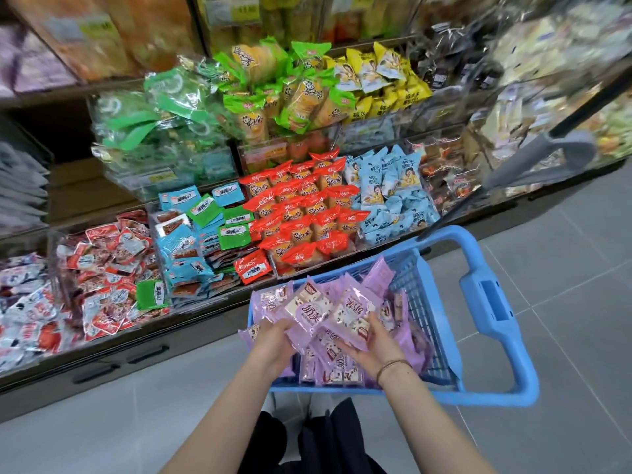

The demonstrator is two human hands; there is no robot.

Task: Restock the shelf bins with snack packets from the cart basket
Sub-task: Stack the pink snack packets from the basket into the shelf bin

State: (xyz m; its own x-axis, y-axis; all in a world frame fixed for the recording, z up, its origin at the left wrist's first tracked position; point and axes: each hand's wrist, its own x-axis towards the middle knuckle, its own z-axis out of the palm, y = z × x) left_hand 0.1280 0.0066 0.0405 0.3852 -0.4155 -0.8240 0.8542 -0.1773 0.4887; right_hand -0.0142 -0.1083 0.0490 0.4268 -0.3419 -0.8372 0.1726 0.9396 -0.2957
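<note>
Left hand (273,340): fingers curled round the near-left edge of a bundle of purple packets (328,313), gripping it
Right hand (372,343): cupped round the bundle's near-right edge, fingers curled beneath it; a thin bracelet (390,366) circles the wrist
Hands together: they squeeze the bundle between them, just above the heap in the basket
Purple packets: the two on top lie printed face up, long axes running roughly near to far, their far ends fanning apart to left and right; more lie jumbled underneath, and one stands tilted against the far wall
Cart basket (441,323): blue mesh, on the floor just right of the shelf front, its handle (492,302) on the right
Red packet bin (301,213): just beyond the basket, packets stacked in rows
Pale blue packet bin (390,196): right of the red one
Teal and green sachets (198,241): left of the red bin, lying flat
Red and white sachets (106,268): further left, heaped
Upper bins: green packets (160,114) far left, green-and-orange (284,94) in the middle, yellow (379,77) to the right
Floor (564,234): grey tiles
</note>
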